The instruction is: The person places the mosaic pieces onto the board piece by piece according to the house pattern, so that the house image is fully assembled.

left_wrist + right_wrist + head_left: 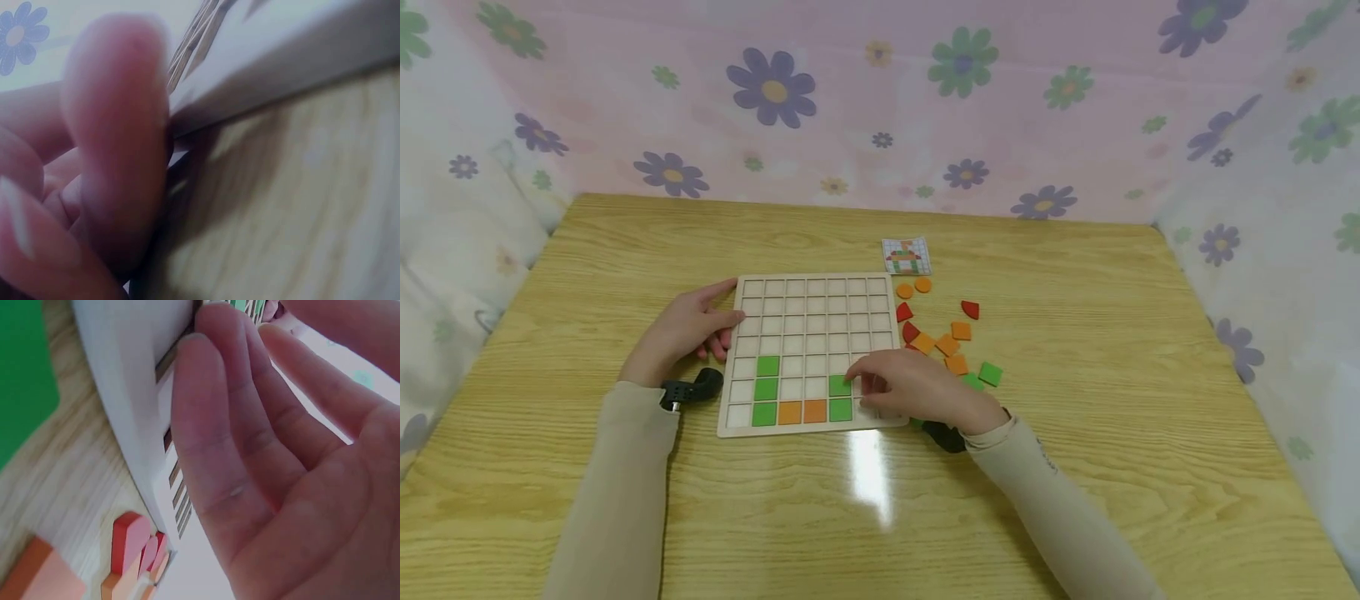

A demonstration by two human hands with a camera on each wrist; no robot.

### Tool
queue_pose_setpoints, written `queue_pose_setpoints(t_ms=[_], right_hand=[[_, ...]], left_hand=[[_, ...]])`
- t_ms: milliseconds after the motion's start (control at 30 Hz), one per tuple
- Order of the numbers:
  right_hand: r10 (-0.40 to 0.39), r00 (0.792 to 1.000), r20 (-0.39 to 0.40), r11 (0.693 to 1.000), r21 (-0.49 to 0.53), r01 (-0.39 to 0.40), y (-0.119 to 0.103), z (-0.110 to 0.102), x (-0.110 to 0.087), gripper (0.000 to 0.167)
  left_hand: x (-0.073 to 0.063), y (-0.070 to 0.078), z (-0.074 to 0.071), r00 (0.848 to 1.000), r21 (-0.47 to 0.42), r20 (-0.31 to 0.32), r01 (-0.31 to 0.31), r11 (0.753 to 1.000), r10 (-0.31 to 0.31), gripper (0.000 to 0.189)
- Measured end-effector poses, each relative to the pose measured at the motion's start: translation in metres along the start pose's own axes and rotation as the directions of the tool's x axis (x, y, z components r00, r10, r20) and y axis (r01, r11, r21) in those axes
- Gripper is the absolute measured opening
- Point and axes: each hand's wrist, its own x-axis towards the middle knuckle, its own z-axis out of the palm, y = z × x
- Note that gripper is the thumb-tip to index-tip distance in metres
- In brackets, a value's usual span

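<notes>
A wooden grid board [793,320] lies on the table. Inside its lower cells are green square tiles [766,388] and two orange square tiles [814,411]. My left hand [679,327] rests against the board's left side, thumb at the edge and index finger reaching toward the upper corner. Over the board's lower right, my right hand [921,387] touches a green tile [838,387] in its cell with a fingertip. The right wrist view shows the right fingers [200,425] nearly straight over the board; their tips' contact is partly hidden there.
Right of the board lie loose orange squares [961,331], orange discs [922,285], red quarter-round pieces [970,310] and green squares [990,373], some partly behind the right hand. A small pattern card [906,256] sits beyond the board. Flowered cloth [865,108] borders the table.
</notes>
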Motion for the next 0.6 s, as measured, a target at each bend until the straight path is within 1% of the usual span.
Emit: queue_pose_setpoints(t_ms=[67, 200, 433, 600], right_hand=[[0.011, 1.000, 0.013, 1.000, -0.003, -0.011, 0.000, -0.001, -0.001, 0.028], [0.025, 0.999, 0.022, 1.000, -0.003, -0.025, 0.002, -0.001, -0.006, 0.030], [0.039, 0.999, 0.002, 0.999, 0.009, -0.039, 0.007, -0.003, -0.019, 0.027], [0.053, 0.999, -0.008, 0.999, -0.005, -0.053, 0.009, -0.004, -0.024, 0.025]], left_hand=[[-0.001, 0.000, -0.001, 1.000, -0.021, -0.004, 0.004, 1.000, -0.005, 0.067], [-0.001, -0.001, 0.000, 1.000, -0.023, -0.004, 0.007, 1.000, -0.007, 0.066], [0.002, -0.001, 0.000, 1.000, -0.042, 0.000, 0.019, 0.999, -0.019, 0.067], [0.000, -0.002, -0.001, 1.000, -0.028, -0.010, 0.022, 0.999, -0.022, 0.067]])
